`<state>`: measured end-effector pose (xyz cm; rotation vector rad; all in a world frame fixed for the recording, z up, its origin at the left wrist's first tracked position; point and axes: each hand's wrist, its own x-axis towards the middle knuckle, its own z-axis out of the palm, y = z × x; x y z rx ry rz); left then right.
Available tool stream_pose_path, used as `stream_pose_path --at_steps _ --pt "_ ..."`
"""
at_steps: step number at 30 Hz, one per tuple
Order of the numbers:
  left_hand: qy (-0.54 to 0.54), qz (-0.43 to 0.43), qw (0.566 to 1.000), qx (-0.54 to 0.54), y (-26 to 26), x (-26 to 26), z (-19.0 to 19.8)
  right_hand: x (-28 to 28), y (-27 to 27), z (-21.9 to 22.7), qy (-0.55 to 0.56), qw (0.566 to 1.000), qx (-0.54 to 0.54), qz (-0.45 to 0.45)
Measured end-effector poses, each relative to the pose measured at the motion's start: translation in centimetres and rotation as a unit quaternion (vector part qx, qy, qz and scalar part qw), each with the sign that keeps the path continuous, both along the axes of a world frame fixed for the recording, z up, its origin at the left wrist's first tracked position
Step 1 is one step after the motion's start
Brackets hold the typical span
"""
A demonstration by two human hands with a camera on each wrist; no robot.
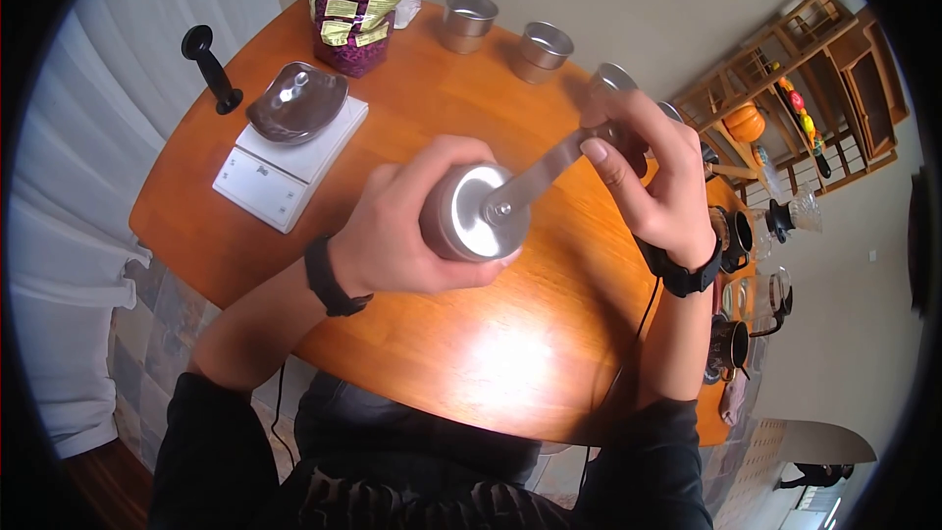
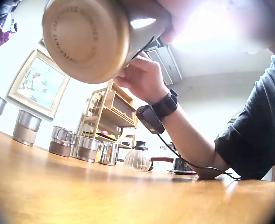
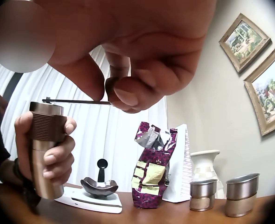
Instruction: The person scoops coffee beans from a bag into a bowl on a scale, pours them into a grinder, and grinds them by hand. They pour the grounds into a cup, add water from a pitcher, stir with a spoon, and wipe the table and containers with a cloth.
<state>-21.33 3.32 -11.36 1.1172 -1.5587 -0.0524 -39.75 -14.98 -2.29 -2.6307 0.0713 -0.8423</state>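
A steel manual coffee grinder (image 1: pixel 481 214) is held upright over the wooden table, its body wrapped by the fingers of my left hand (image 1: pixel 397 221). From its lid a flat metal crank arm (image 1: pixel 549 172) reaches out to the right. My right hand (image 1: pixel 667 172) pinches the knob end of that crank between thumb and fingers. In the right wrist view, a brown ribbed band (image 3: pixel 48 127) circles the upper grinder, with the left fingers around it and below. The grinder's round base (image 2: pixel 81 39), stamped with lettering, faces the left wrist camera, above the tabletop.
At the left, a dark bowl (image 1: pixel 294 106) sits on a white scale (image 1: pixel 263 186), with a black long-handled scoop (image 1: pixel 211 69) beside it. A purple coffee bag (image 1: pixel 353 20) and several metal cups (image 1: pixel 469 22) line the far side. Glassware, including a ribbed server (image 2: pixel 137 159), stands along the right.
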Motion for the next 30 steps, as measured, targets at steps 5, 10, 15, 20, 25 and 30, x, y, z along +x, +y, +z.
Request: stream_pose_path --at_steps 5,10,15,20,25,30 --pt "0.077 0.028 0.997 0.002 -0.4 0.7 -0.1 -0.5 0.5 0.7 0.02 1.0 -0.007 0.009" --pt "0.225 0.026 0.973 0.038 -0.8 1.2 -0.5 -0.6 2.4 1.3 0.03 0.999 -0.022 0.007" --pt "0.271 -0.009 0.961 0.05 -0.8 1.0 -0.3 -1.1 2.3 1.4 0.02 0.999 -0.035 0.02" --pt "0.279 -0.008 0.959 0.044 -0.8 0.8 -0.3 -1.0 2.7 1.6 0.015 0.999 -0.04 0.026" --pt "0.289 -0.003 0.956 0.044 -0.8 0.6 -0.4 -1.1 2.8 1.8 0.005 0.997 -0.064 0.039" --pt "0.304 0.011 0.948 0.09 -1.3 1.3 -0.1 -0.2 4.5 0.8 -0.025 0.99 -0.08 0.114"
